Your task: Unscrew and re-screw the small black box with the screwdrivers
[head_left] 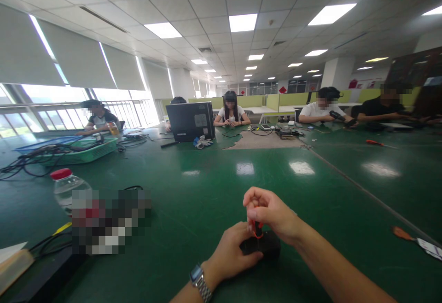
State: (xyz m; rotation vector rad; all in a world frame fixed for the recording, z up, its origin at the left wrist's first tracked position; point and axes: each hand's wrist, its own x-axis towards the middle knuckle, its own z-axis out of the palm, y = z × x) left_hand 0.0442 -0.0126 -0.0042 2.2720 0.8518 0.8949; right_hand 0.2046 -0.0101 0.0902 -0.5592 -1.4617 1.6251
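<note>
A small black box (271,245) rests on the green tabletop (193,192) right in front of me. My left hand (230,250), a watch on its wrist, is closed around the box's left side. Above it, my right hand (271,211) pinches a red-and-black screwdriver (258,230) by its handle. The screwdriver points down at the top of the box; its tip is too small to make out. My right fingers partly cover the handle.
Left: a water bottle (71,187) with a red cap, a green basket (83,153) of cables and a long black item (51,270). Right: an orange-handled tool (402,234) and a screwdriver (375,142). Farther off stand a black computer case (189,122), gloves (202,142) and several seated people.
</note>
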